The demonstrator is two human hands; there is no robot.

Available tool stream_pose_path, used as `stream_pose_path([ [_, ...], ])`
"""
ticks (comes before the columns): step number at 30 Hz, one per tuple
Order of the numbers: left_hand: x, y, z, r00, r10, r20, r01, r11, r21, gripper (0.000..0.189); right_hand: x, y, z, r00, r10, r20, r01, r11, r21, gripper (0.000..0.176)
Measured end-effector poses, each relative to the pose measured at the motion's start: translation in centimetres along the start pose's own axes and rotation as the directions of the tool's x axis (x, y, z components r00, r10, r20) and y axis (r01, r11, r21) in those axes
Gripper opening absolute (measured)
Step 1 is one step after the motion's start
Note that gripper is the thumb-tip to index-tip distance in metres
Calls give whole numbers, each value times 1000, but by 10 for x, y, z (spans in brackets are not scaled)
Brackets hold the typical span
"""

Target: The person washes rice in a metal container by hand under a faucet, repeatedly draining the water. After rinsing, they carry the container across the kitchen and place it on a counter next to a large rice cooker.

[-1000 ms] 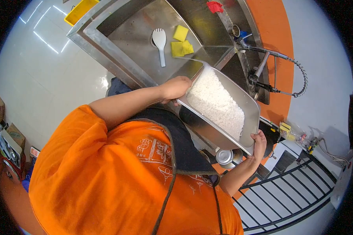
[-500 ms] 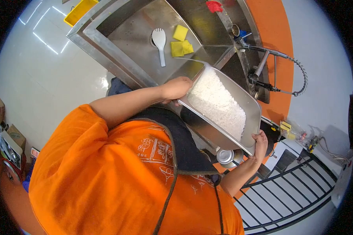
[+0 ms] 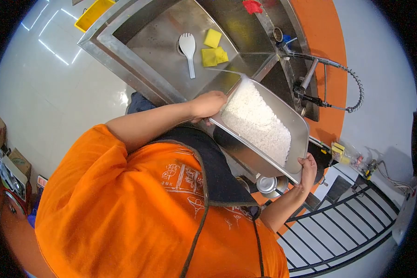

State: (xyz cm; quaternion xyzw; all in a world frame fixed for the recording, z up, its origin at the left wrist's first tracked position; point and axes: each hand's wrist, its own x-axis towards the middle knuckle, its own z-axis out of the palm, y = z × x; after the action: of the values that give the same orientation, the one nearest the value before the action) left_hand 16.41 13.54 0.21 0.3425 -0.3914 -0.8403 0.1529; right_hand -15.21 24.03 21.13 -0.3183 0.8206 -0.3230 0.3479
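Observation:
A deep rectangular steel pan [image 3: 297, 127] is tilted over the sink's near edge, with wet white rice [image 3: 257, 120] heaped along its inside. Cloudy water [image 3: 231, 71] runs in a thin stream from its far corner into the sink basin. My left hand [image 3: 209, 105] is closed on the pan's rim at the left end. At the opposite end, my right hand [image 3: 308, 170] grips the lower right corner, fingers over the rim. In the basin lie a white rice paddle [image 3: 188, 48] with a toothed end and several yellow sponge pieces [image 3: 212, 38].
The steel sink [image 3: 120, 60] has a second basin on the right, beside a spring-hose faucet [image 3: 329, 62]. A red cloth [image 3: 252, 6] lies at the back rim. A lidded metal container [image 3: 266, 184] stands below the pan. Black railings [image 3: 343, 227] are at lower right.
Almost nothing differs. Both hands keep their hold on the tilted pan, and the water stream continues from the same corner.

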Motion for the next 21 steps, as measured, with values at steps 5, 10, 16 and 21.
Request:
stream_pose_path([
  [5,-5,6,1,1000,-11,9,11,1000,-6,30,0,-3,1,1000,20,-16,-20,1000,-19,10],
  [10,-9,12,0,999,-33,43,33,999,-3,28,7,1,-8,999,42,24,-42,999,5,12],
  [16,-4,4,5,1000,-19,22,22,994,-108,26,16,13,-18,999,48,7,-48,999,11,15],
  [21,-3,4,4,998,-48,38,51,994,-94,26,15,14,-16,999,44,26,-45,998,34,17],
])
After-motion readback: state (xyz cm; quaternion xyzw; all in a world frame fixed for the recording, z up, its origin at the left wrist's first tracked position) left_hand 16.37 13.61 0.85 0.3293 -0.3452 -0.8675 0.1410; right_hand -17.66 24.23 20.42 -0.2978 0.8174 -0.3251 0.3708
